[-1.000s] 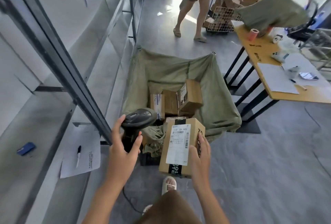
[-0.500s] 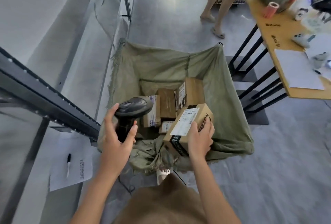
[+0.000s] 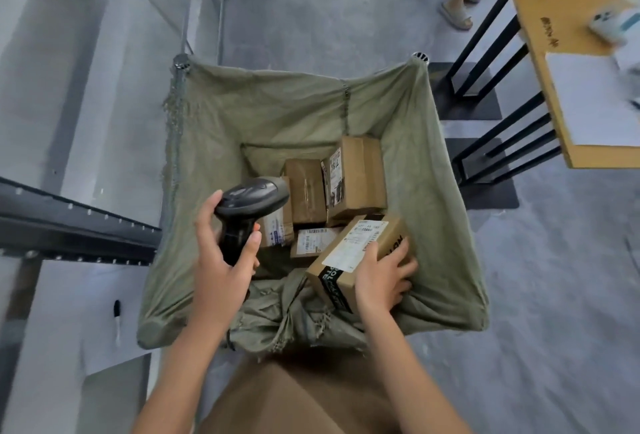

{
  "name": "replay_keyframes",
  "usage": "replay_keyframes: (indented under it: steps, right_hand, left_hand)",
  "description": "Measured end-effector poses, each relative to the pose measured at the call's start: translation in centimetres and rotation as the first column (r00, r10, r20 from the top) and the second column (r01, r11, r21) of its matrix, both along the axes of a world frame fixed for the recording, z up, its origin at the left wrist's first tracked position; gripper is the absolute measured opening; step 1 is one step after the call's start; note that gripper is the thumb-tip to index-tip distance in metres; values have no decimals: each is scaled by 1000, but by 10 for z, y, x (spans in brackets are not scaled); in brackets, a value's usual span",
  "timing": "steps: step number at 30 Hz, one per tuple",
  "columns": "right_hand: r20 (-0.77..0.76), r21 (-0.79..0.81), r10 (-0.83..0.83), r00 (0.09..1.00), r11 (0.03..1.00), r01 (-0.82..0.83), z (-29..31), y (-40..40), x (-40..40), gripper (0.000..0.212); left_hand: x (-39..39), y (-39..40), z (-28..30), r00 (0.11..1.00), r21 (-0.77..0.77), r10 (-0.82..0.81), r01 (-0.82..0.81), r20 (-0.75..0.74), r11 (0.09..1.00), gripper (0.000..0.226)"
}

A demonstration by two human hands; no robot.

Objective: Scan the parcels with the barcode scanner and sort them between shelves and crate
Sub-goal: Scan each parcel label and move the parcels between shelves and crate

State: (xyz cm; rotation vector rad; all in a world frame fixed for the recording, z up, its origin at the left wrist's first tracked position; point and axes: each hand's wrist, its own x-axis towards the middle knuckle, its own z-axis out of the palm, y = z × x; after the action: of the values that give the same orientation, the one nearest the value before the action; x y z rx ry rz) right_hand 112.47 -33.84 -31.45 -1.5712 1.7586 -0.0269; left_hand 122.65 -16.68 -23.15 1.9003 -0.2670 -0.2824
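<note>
Seen from above, a person with bare forearms and no sleeves, watch or rings on either the left hand (image 3: 221, 267) or the right hand (image 3: 382, 277), wearing a plain tan-brown garment (image 3: 298, 399) below.

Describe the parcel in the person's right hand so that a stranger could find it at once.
Start from the big green cloth-lined crate on the floor. At its near right side, the right hand holds a cardboard parcel, tilted, above the others. Only it has black printed tape round one end, beside its white label.
</note>
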Motion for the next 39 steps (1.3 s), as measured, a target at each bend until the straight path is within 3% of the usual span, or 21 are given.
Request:
replay_keyframes:
  steps: [4, 7, 9, 11, 14, 17, 21, 26, 35, 39]
  right_hand:
    - [-37, -147, 142, 989, 978, -146, -3, -8, 10, 62]
    - [51, -268, 306, 951, 921, -282, -11, -10, 23, 59]
    - [136, -263, 408, 903, 894, -364, -18, -9, 29, 62]
    - [193, -237, 581, 790, 809, -538, -26, -7, 27, 68]
    - [54, -257, 816, 576, 568, -782, -38, -8, 17, 74]
    - [-33, -220, 837, 546, 527, -821, -41, -10, 23, 77]
    - [-114, -116, 799, 590, 579, -807, -43, 2, 49, 77]
    - [-239, -107, 743, 625, 620, -778, -62, 19, 80, 82]
    - [-359, -61, 789, 498, 512, -857, -95, 22, 68, 85]
    - [-362, -47, 797, 483, 502, -864, -93, 21, 73, 82]
  left_hand:
    - [1, -9, -7, 999, 27, -7, 8, -47, 1000, 68]
    - [1, -10, -9, 998, 36, -6, 9, -65, 999, 68]
    - [1, -10, -10, 997, 39, -2, 4, -74, 999, 68]
    - [1, -10, -11, 997, 33, 1, 2, -81, 999, 68]
    - [1, -8, -12, 995, 30, 13, -10, -95, 1000, 68]
    - [1, -8, -14, 996, 40, 13, -10, -91, 999, 68]
    - [0, -8, -14, 996, 52, 4, 1, -93, 999, 70]
    - [0, -3, -17, 995, 45, 10, -6, -98, 999, 70]
    - [-3, 14, -20, 990, 72, 55, -46, -126, 996, 73]
    - [-5, 19, -18, 985, 70, 81, -71, -151, 995, 73]
